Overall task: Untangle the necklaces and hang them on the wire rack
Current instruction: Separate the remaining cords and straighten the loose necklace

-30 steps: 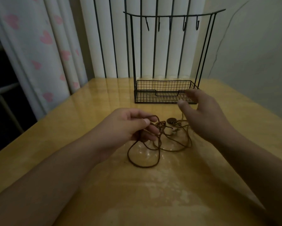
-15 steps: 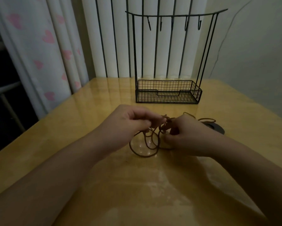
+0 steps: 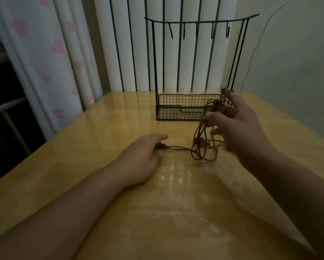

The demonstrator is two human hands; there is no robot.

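Head view: two bare hands work over a glossy yellow desk [image 3: 104, 147]. The left hand [image 3: 142, 156] lies low on the desk, its fingers [image 3: 158, 137] bent over a small dark knot at one end of the brown cord necklaces [image 3: 202, 145], pinning it there. The right hand [image 3: 236, 124] is raised, its fingers curled through a bunch of cord loops lifted off the desk, with one loop round a fingertip. Between the hands one strand runs nearly straight; the rest hangs and pools in loops on the desk under the right hand. How many necklaces make up the tangle cannot be told. One black wire rack [image 3: 187, 107] stands behind, at the desk's far edge, with five bare hooks on its top bar and one mesh basket at its base.
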